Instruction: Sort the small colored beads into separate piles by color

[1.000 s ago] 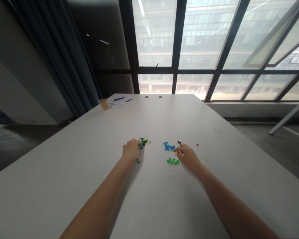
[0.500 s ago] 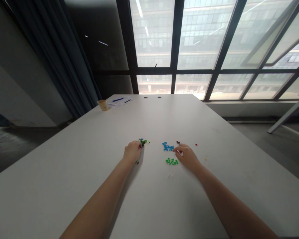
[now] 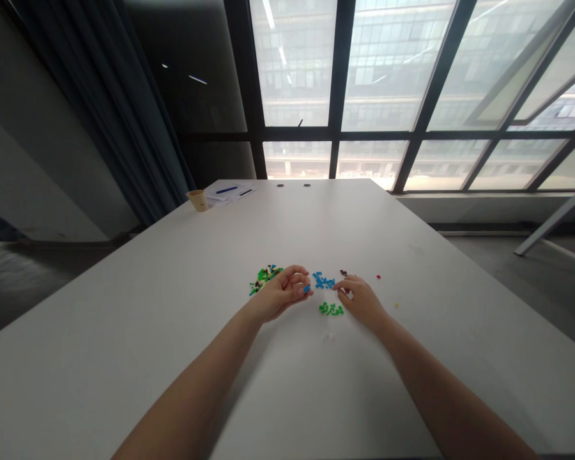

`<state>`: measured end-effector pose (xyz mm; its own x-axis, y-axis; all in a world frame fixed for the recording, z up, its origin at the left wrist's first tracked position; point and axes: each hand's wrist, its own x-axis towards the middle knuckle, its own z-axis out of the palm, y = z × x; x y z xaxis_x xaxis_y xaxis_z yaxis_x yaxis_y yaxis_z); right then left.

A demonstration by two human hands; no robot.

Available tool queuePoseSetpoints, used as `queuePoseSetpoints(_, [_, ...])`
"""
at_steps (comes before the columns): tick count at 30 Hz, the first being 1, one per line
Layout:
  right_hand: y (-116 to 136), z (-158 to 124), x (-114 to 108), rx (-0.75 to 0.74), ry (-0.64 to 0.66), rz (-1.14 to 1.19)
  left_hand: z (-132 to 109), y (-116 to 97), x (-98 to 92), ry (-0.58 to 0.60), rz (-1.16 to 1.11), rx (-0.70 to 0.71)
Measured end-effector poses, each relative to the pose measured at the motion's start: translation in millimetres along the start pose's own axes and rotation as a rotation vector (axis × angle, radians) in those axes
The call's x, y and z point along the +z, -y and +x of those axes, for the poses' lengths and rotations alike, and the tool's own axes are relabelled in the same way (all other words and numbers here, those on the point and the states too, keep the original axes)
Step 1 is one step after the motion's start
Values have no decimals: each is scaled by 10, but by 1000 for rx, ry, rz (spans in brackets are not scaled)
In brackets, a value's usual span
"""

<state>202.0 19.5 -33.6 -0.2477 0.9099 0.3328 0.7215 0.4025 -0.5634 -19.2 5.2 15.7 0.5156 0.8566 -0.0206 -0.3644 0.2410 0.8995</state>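
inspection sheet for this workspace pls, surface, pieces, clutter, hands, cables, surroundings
Surface: smooth white tabletop
Job's things: mixed-colour heap of small plastic-looking pieces; blue cluster and green cluster of similar pieces; small red piece
Clutter: tan tapered cup, flat white papers, far left
Hands: bare left hand holds a small blue piece; bare right hand beside the blue cluster, contact unclear
Cables: nothing seen
Surroundings: dark-framed glass windows, dark blue fabric curtain

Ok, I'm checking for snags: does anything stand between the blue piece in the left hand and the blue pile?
Nothing visible does: only a narrow strip of white table separates the left hand, holding the blue piece, from the blue pile. The right hand is at the pile's opposite side.
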Motion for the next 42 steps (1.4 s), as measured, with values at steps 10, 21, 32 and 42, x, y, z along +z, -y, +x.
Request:
queuePoseSetpoints(10, [54,6,-36,-80,-74,46,16,49,97,106,-48,-56])
queuePoseSetpoints(21, [459,-84,-146,-372,-149,154,75,139,56,-101,166,-174])
queuePoseSetpoints(32, [315,-12,47,-205,-68,20,133,244,-16,-258,394,-129])
queuePoseSetpoints(42, [170,112,248,27,7,-287,221,231,-171,-406,810,14])
